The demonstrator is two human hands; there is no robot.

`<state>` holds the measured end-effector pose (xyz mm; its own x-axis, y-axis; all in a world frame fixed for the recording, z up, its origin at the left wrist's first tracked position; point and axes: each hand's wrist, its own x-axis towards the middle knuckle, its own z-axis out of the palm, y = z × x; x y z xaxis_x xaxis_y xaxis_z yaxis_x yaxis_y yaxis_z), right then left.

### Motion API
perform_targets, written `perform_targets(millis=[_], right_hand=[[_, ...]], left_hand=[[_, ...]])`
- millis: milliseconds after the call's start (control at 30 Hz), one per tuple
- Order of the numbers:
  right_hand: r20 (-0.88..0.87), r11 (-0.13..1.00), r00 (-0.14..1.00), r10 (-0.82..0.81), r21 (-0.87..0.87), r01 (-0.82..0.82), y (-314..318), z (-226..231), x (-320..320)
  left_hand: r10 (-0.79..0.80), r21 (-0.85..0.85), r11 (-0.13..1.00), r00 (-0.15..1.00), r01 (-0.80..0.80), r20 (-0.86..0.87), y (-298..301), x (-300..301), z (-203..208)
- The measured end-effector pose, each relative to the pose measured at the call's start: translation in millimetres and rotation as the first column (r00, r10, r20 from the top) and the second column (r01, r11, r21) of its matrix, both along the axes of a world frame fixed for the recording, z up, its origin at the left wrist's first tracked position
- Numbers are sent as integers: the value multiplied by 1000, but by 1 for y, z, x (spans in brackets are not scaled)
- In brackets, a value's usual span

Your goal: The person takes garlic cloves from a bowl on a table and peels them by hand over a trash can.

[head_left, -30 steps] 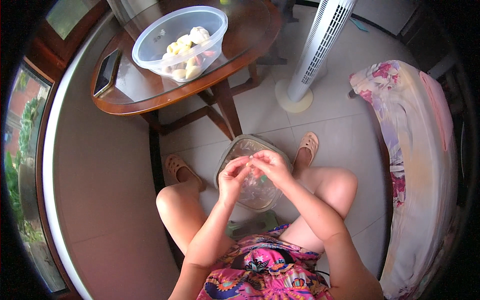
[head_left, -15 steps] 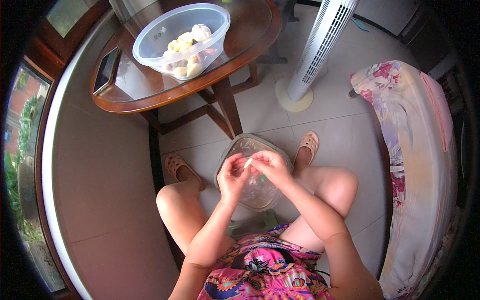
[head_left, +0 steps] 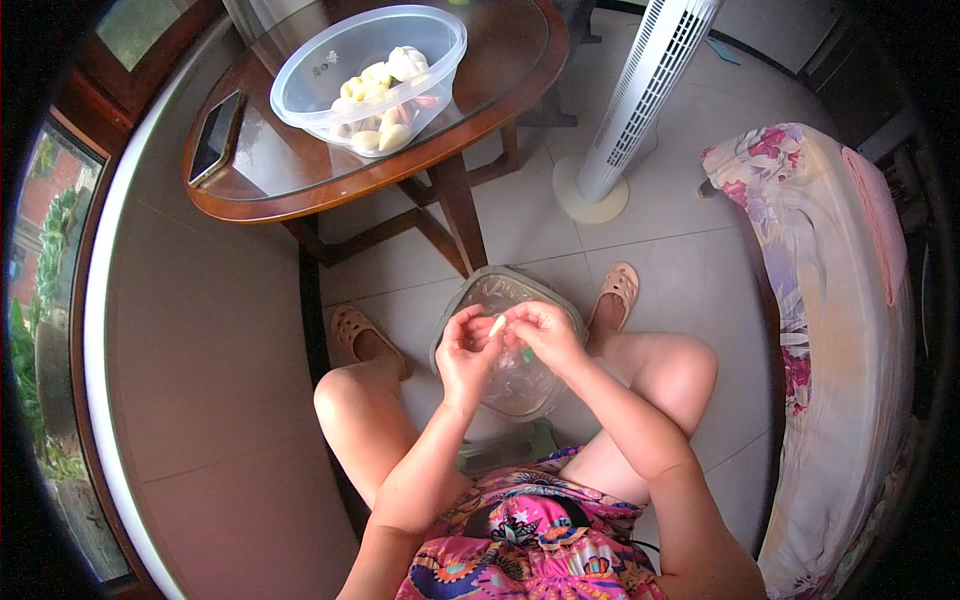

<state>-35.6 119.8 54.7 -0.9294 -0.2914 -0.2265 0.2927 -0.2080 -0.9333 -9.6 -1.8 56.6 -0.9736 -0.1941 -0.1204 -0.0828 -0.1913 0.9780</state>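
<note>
You have a small, elongated, cream-coloured piece resembling a peeled garlic clove [head_left: 497,326] between your two hands, above the open, round-cornered bin with a grey-green rim [head_left: 453,308] that stands on the pale tiled floor [head_left: 680,285] between your feet. Your right hand [head_left: 546,335] has its thumb and fingertips drawn together in a narrow pinch on the piece. Your left hand [head_left: 466,350] is loosely curled, its thumb at the lower end of the piece; whether its fingers also press on it, you cannot tell from this view. Beyond the bin, a translucent bluish plastic bowl [head_left: 310,85] sits on the brown wooden table with a glass top [head_left: 268,160], containing pale yellow, clove-shaped pieces [head_left: 378,90] and a rounder white bulb [head_left: 407,64]. A dark-screened phone [head_left: 215,138] lies left of the bowl, and a silver-white tower fan [head_left: 645,110] stands to the table's right.
</note>
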Motion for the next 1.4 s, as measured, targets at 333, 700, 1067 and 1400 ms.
perform_targets(millis=[333, 700, 1067, 1400], right_hand=[[13, 997, 1000, -3, 82, 2, 2, -1, 1], [45, 1000, 999, -21, 9, 21, 1, 3, 0], [81, 1000, 997, -3, -10, 4, 3, 1, -2], [46, 998, 999, 1, 64, -4, 3, 5, -2]], left_hand=[[-92, -377, 925, 989, 42, -114, -1, 0, -7], [-44, -148, 988, 999, 39, -31, 0, 1, -6], [-49, -74, 996, 999, 50, 19, 0, 2, -2], [-64, -121, 990, 998, 65, 14, -1, 2, -2]])
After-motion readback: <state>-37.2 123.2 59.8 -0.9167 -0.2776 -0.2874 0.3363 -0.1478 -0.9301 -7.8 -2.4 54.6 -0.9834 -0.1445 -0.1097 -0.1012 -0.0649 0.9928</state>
